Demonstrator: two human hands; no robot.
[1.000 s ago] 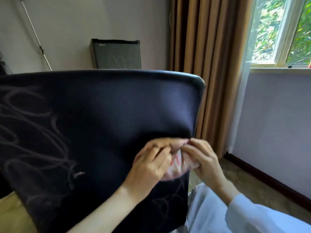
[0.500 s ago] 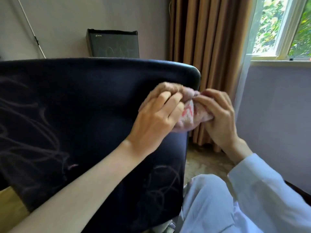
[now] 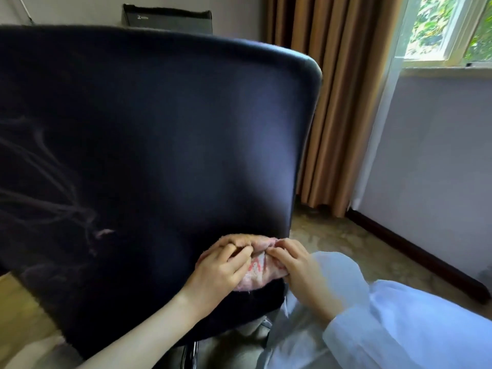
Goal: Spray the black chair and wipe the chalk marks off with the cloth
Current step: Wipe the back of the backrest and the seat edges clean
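Both hands grip one pink cloth (image 3: 257,273), pressed against the back of the black chair (image 3: 165,123) near its lower right corner. The left hand (image 3: 219,266) curls its fingers into the cloth's top, and the right hand (image 3: 299,267) pinches its right end. Faint chalk marks (image 3: 57,198) loop near the chair back's left edge. Brown curtains (image 3: 338,102) hang beyond its right edge.

Open floor (image 3: 346,235) lies right of the chair back (image 3: 159,129); curtain (image 3: 338,102) and wall (image 3: 431,169) stand beyond.
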